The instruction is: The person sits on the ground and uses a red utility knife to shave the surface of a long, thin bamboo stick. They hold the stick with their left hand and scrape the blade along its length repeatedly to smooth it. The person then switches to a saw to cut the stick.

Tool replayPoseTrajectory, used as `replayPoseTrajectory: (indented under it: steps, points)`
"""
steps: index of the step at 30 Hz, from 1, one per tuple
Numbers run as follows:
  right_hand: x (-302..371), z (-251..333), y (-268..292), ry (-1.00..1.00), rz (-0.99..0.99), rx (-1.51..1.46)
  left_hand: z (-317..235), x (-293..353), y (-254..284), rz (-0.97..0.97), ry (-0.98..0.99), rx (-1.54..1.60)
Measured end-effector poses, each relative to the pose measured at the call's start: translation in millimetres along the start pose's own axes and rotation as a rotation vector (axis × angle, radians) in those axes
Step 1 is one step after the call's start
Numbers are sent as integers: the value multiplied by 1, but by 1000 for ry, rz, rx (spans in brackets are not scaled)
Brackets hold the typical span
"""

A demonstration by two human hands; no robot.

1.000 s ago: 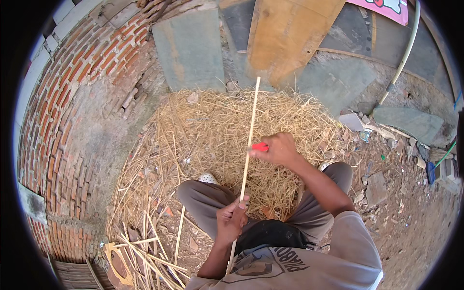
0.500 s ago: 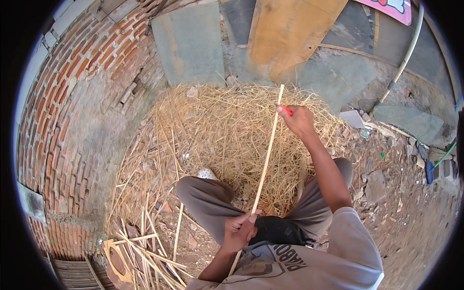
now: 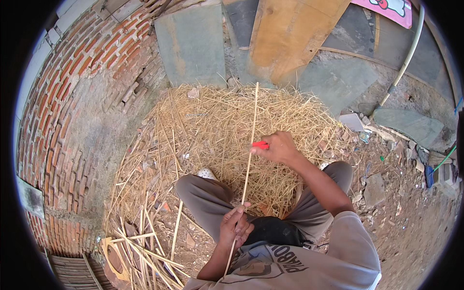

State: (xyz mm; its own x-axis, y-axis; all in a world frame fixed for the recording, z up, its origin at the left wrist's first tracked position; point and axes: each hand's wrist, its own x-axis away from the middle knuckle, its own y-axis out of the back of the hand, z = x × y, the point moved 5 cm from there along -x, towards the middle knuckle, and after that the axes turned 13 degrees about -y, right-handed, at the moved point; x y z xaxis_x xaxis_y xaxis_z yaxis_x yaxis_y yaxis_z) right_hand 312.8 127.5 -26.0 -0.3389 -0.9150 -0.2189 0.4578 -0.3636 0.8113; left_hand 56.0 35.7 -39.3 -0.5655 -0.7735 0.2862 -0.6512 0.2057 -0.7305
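A long, thin, pale bamboo stick (image 3: 253, 121) slants up and away from my lap, its far end over the straw. My left hand (image 3: 235, 226) is closed around its lower part, and the near end passes below that hand along my forearm. Farther up, my right hand (image 3: 280, 147) grips a small red-handled knife (image 3: 261, 144) against the stick. The blade is mostly hidden by my fingers. Beneath the stick spreads a heap of straw-like shavings (image 3: 217, 121).
More pale sticks (image 3: 145, 256) lie at the lower left beside a flat ring-shaped piece (image 3: 116, 261). A brick wall (image 3: 63, 121) runs along the left. Boards (image 3: 191, 46) lean at the back. Rubble (image 3: 374, 188) and a blue-headed broom (image 3: 429, 175) are to the right.
My right hand has drawn the knife down the stick toward me. The stick's far end has swung left, while my left hand stays near the same place, slightly higher.
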Motion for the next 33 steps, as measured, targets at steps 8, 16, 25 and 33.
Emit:
replayPoseTrajectory:
  steps: [8,16,25,33]
  points:
    - [20,20,-1,140,15,11,-15,3,-1,1,-148,-354]
    - [-23,-46,11,-231,-70,-28,-20,19,-16,66,-128,-606]
    - [29,26,-11,282,-31,-110,-23,9,-6,23,-165,-402]
    - [-9,-5,5,47,-134,23,-21,8,-11,24,-98,-389]
